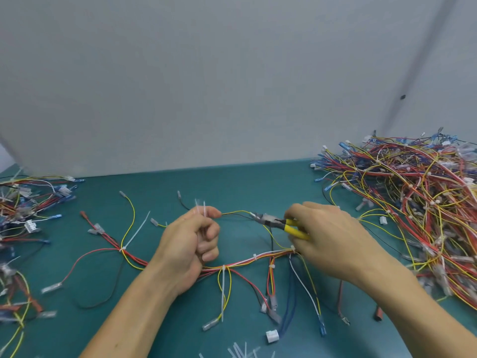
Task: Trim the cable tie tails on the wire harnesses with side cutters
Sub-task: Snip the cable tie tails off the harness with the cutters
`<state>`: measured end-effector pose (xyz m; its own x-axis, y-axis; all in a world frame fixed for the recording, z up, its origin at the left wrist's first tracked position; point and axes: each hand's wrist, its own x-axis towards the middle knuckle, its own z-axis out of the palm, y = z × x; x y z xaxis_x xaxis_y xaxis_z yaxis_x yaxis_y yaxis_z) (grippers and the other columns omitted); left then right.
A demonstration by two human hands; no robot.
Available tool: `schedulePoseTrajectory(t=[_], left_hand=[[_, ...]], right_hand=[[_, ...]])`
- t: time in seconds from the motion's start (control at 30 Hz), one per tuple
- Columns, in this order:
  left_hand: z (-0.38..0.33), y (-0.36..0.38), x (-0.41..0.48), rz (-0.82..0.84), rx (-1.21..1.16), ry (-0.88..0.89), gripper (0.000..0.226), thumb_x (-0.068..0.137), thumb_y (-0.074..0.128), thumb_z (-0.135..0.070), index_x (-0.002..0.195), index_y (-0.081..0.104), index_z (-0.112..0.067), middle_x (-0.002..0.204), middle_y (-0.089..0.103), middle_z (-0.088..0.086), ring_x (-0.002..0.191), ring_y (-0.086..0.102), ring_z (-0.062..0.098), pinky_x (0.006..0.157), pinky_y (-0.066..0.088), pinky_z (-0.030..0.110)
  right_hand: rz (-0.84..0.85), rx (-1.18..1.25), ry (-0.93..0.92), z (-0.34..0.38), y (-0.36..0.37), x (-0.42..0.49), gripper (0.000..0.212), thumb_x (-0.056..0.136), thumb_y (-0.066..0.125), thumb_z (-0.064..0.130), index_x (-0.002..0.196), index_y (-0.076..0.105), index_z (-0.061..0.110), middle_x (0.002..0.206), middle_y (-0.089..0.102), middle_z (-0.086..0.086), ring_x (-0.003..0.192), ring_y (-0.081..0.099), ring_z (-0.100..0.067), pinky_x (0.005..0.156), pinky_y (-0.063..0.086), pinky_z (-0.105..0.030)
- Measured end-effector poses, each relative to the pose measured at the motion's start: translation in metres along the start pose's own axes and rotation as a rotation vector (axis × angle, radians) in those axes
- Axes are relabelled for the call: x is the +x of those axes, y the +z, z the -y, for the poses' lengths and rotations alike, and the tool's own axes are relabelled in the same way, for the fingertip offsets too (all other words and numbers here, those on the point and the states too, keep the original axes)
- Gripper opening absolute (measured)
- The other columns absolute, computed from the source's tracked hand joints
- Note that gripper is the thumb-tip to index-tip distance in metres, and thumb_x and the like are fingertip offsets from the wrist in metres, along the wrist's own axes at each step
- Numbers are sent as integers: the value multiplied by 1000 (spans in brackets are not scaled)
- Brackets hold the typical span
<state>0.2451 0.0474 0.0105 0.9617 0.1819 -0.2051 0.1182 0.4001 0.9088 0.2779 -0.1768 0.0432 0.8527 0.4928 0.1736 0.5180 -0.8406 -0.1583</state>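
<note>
The grip of the right hand (pixel 333 239) is clamped on the yellow-handled side cutters (pixel 273 220), nose at a yellow wire (pixel 236 211) the left hand (pixel 188 241) pinches taut (white offcuts (pixel 200 208) tucked in too). Looks mid-trim; the harness (pixel 247 262) lies on the surface (pixel 180 187), and its long tail (pixel 223 293) probably wants a flush snip next.

A tall right pile (pixel 413 192) of harnesses is blocking the table's (pixel 232 184) right side, and a lower left pile (pixel 31 202) is crowding its left edge. Between them a spread harness (pixel 240 264) is sprawling across the middle. Bare table is lying open along the wall (pixel 206 86) behind it and at the near left.
</note>
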Motion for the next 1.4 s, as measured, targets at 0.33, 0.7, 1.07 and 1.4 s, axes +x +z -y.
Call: schedulePoseTrajectory(t=[0.33,0.7,1.07,1.4], left_hand=[[-17,-16,-15,-40,16,84,28,103,36,-25,85,53,-11,49,30,-3,44,46,16,49,48,29],[-4,-33,-39,107,1024,377,22,69,79,-14,82,66,-25,50,29,-9,49,26,7,48,26,16],[16,-29,-31,252,1309,570,23,79,68,-47,96,71,-32,90,60,-16,82,56,0,73,47,24],[18,-23,-23,114,1316,476,9,87,65,-36,90,70,-29,86,68,-12,86,61,9,79,48,34]], right_hand=[[202,411,66,46,22,-8,16,90,56,35,89,53,20,88,58,2,87,54,-23,76,47,-37],[194,363,114,40,30,-7,12,85,57,31,90,52,22,88,58,4,88,54,-25,74,48,-36],[178,339,147,34,30,-4,15,86,59,36,85,49,24,80,56,6,83,53,-22,70,47,-35],[182,195,71,34,18,-4,13,88,55,37,81,50,27,87,45,7,85,47,-20,71,40,-33]])
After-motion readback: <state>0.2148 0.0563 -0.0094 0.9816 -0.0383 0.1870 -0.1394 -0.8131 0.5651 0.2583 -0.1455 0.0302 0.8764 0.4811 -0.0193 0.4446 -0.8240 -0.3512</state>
